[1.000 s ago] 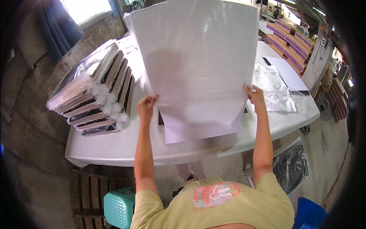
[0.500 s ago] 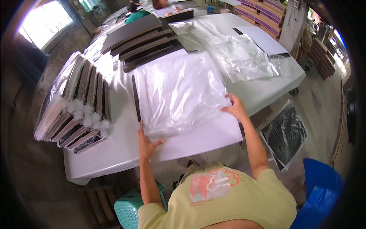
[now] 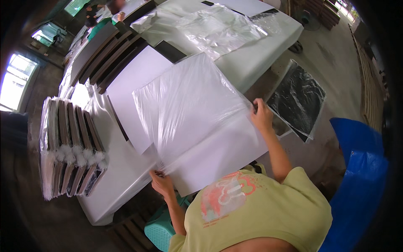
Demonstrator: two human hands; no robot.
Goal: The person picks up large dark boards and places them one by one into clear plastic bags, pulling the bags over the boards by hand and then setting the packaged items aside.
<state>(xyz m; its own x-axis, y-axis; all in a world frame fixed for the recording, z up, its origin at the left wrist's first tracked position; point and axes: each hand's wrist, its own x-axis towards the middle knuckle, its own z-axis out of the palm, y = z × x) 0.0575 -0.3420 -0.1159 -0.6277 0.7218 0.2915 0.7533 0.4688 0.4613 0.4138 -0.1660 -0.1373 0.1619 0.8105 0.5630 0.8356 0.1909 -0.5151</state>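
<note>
A large white board (image 3: pixel 222 153) lies tilted across the near table edge, its far part inside a clear plastic bag (image 3: pixel 189 98) and its near strip bare. My left hand (image 3: pixel 161 183) is closed on the bag at its near left corner, the fingertips bunching the film. On the opposite side, my right hand (image 3: pixel 262 116) pinches the bag's right edge. The film is drawn taut between both hands, in long creases. Beneath and beyond it shows another white board (image 3: pixel 140 71), with a dark edge along its left side.
Plastic-wrapped brown panels (image 3: pixel 69 147) stand at the left. Dark panels (image 3: pixel 105 59) are stacked at the far left, near people at work. Loose clear film (image 3: pixel 218 29) covers the far table. A wrapped black panel (image 3: pixel 298 101) lies on the floor, with a blue sheet (image 3: pixel 361 168) and a teal stool (image 3: pixel 159 229) nearby.
The bagged board has turned and come nearer, over the table edge. The bag, once loosely wrinkled, is now stretched. My left hand went from resting at the edge to gripping the film; my view turned.
</note>
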